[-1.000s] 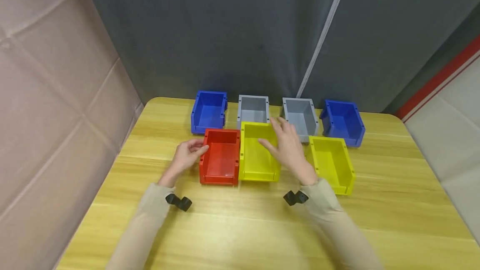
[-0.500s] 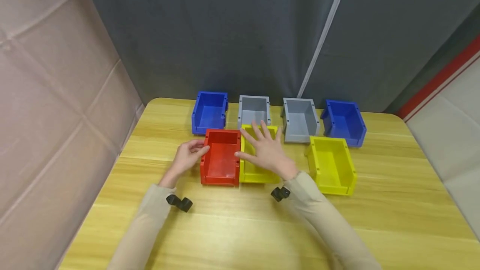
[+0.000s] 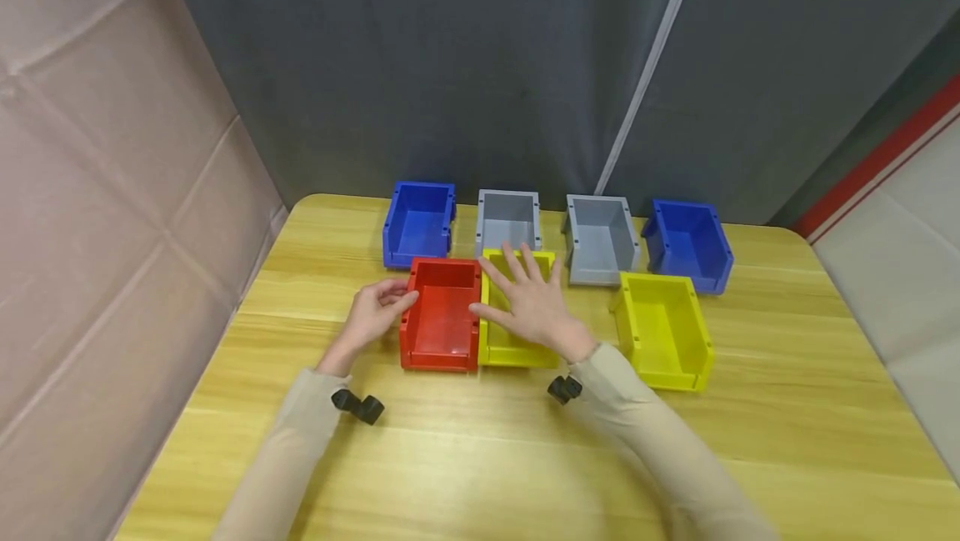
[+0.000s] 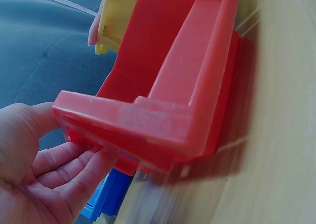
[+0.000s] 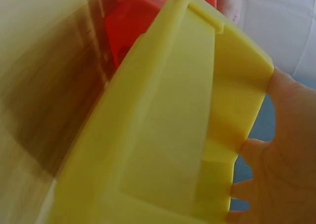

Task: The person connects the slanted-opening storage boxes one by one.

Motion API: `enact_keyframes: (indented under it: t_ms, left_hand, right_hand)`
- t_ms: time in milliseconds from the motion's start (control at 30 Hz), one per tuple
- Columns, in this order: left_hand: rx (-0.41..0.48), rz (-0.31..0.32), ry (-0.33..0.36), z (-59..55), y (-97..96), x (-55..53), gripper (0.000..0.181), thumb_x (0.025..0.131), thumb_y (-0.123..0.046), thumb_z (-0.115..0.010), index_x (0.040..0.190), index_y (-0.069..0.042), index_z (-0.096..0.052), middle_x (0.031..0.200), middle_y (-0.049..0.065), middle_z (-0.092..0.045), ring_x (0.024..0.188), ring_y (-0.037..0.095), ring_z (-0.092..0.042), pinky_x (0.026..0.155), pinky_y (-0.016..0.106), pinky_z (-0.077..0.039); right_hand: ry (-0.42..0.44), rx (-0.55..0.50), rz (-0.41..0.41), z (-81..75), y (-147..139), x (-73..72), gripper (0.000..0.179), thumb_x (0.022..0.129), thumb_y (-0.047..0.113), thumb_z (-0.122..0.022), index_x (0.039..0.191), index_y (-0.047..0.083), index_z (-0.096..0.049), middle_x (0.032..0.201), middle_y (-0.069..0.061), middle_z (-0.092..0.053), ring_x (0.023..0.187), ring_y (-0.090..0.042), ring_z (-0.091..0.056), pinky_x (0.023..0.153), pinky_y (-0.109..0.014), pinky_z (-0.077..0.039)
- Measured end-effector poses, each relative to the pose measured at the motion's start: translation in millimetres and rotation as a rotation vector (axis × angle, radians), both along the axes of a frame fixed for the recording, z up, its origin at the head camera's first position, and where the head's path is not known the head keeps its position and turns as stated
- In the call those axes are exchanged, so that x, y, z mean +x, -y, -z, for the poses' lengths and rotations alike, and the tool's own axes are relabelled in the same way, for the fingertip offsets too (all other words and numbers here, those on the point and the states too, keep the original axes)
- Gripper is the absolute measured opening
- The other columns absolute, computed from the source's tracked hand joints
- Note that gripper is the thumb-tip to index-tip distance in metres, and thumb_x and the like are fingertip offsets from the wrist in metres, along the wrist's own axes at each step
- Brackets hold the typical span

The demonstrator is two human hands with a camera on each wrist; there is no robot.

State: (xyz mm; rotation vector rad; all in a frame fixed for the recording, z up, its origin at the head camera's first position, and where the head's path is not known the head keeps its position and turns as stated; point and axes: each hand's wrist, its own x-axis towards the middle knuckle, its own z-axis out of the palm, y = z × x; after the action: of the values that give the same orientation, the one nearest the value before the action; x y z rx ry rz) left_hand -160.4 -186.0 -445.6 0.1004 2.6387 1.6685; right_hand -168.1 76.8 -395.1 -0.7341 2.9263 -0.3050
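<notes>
A red storage bin with a low front wall sits on the wooden table. At its left side wall, my left hand pinches the edge, thumb at the rim and fingers curled against the outer side in the left wrist view. Right beside the red bin stands a yellow storage bin, side against side. Over it my right hand lies with fingers spread wide, the thumb reaching to the seam between the two bins. From the right wrist, the fingertips meet the rim of that yellow bin. Much of its inside is hidden by the hand.
Behind stand a blue bin, a grey bin, another grey bin and a second blue bin, in a row along the back edge. A second yellow bin is to the right. A dark curtain hangs behind the table.
My right hand has moved left and spread its fingers across the yellow bin, whose back rim has come slightly nearer. It is still over the last half second. The left hand has stayed at the red bin.
</notes>
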Motion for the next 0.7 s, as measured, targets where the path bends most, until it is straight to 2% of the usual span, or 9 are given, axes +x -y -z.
enact_keyframes:
  t_ms: [333, 567, 700]
  left_hand:
    - [0.005, 0.004, -0.014, 0.0, -1.9, -0.1, 0.033, 0.088, -0.012, -0.066, 0.114, 0.008, -0.061, 0.105, 0.023, -0.065, 0.091, 0.032, -0.064, 0.078, 0.033, -0.055]
    - [-0.028, -0.005, -0.009, -0.3, -1.2, 2.0, 0.033, 0.088, -0.013, -0.066, 0.115, 0.007, -0.061, 0.104, 0.022, -0.065, 0.092, 0.031, -0.064, 0.080, 0.036, -0.054]
    - [-0.027, -0.013, -0.007, -0.9, -2.1, 2.4, 0.033, 0.089, -0.013, -0.065, 0.114, 0.007, -0.061, 0.104, 0.022, -0.065, 0.092, 0.032, -0.064, 0.080, 0.037, -0.054]
  right_hand:
    - [0.016, 0.043, -0.007, 2.2, 0.4, -0.4, 0.076, 0.089, 0.070, -0.030, 0.151, 0.034, -0.007, 0.157, -0.008, 0.004, 0.141, -0.037, 0.008, 0.098, -0.071, 0.010]
    - [0.027, 0.051, -0.004, 0.1, 2.7, 0.7, 0.075, 0.089, 0.069, -0.032, 0.151, 0.033, -0.010, 0.156, -0.009, 0.002, 0.141, -0.038, 0.006, 0.099, -0.071, 0.009]
    - [0.030, 0.071, -0.007, 6.2, 3.0, 1.0, 0.076, 0.089, 0.069, -0.032, 0.151, 0.033, -0.010, 0.157, -0.009, 0.003, 0.141, -0.039, 0.004, 0.100, -0.072, 0.006]
